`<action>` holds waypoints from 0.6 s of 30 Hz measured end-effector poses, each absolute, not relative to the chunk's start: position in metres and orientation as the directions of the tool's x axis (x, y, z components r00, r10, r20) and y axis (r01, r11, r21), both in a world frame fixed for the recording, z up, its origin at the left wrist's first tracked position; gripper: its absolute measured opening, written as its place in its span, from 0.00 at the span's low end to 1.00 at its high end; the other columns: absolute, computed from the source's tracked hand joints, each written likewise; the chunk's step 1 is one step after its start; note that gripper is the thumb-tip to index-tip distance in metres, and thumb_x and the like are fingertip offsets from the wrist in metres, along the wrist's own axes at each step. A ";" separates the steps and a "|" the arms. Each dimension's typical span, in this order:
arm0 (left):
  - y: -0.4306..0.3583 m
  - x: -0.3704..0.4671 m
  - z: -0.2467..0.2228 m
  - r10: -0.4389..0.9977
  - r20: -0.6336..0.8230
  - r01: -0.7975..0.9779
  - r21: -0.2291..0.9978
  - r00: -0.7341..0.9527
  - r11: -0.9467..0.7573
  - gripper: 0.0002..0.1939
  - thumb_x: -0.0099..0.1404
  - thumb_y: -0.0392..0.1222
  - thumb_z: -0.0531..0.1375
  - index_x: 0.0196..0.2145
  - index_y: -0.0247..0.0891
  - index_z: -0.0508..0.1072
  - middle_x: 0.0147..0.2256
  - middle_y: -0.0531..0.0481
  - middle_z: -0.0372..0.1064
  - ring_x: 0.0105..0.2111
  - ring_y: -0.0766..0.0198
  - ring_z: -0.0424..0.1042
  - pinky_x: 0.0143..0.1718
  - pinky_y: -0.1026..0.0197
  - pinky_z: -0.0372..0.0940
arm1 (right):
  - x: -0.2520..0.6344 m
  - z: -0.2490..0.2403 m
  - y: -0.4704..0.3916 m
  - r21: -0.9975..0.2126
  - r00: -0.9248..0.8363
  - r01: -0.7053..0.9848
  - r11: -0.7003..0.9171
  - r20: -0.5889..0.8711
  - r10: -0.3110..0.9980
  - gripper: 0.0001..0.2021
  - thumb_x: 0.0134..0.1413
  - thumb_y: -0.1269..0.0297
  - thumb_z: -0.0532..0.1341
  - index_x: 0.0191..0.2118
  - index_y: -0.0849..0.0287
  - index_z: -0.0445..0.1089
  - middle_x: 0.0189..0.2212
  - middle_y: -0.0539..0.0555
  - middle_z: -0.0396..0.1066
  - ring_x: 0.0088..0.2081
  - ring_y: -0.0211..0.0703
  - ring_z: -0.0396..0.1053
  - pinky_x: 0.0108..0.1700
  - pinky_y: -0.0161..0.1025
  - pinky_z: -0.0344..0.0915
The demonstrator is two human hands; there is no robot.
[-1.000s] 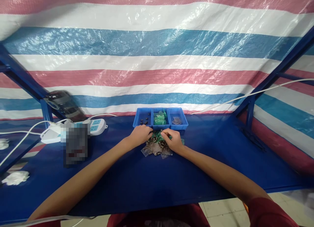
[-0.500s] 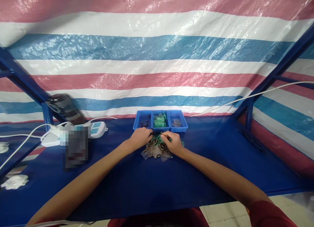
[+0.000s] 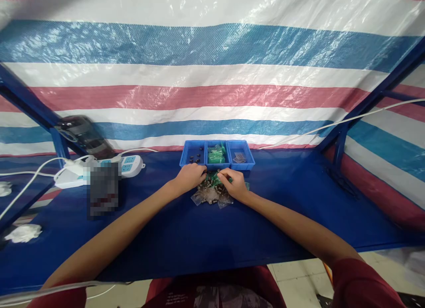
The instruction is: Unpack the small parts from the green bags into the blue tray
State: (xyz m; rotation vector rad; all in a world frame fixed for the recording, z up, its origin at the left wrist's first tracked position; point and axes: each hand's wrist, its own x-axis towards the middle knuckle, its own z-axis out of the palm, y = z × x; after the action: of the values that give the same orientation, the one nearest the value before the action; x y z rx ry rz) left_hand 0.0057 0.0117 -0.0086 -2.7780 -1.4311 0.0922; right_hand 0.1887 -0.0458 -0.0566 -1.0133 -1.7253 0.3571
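My left hand (image 3: 190, 177) is closed, fingers curled down at the left edge of a pile of small dark and metallic parts (image 3: 212, 193) mixed with clear and green plastic bags. What its fingertips hold is hidden. On the pile's right side my right hand (image 3: 234, 183) pinches with thumb and forefinger; whatever is between them is too small to name. Just behind the hands stand three blue bins side by side. The left bin (image 3: 183, 156) has several small dark parts in it, the middle bin (image 3: 217, 167) green plastic packets (image 3: 216, 154), the right bin (image 3: 248, 167) flat clear pieces (image 3: 239, 157).
A white power strip (image 3: 133, 165) with cables lies at the left, beside a blurred-out dark object (image 3: 103, 190). Behind it leans a dark bottle-like container (image 3: 86, 135). Crumpled white tissue (image 3: 24, 233) is at far left. Striped sheeting (image 3: 212, 95) and blue frame posts enclose the blue table (image 3: 282, 228).
The view has tipped slightly downward, so everything sits higher in the picture. Both hands stay over the pile, with hardly any movement of their own.
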 end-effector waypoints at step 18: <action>0.010 0.008 -0.009 0.806 -0.037 0.803 -0.074 0.590 -0.591 0.14 0.66 0.43 0.51 0.43 0.38 0.72 0.33 0.43 0.74 0.37 0.53 0.74 0.37 0.58 0.65 | 0.190 -0.058 -0.046 -0.657 -0.086 0.461 0.596 0.636 0.767 0.14 0.61 0.57 0.53 0.29 0.59 0.68 0.20 0.49 0.63 0.22 0.37 0.60 0.29 0.35 0.59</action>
State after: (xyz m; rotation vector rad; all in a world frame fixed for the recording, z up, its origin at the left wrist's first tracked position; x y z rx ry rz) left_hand 0.0076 0.0105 -0.0092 -2.7571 -1.3963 0.1026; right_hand 0.1903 -0.0455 -0.0577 -1.0167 -1.7277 0.3473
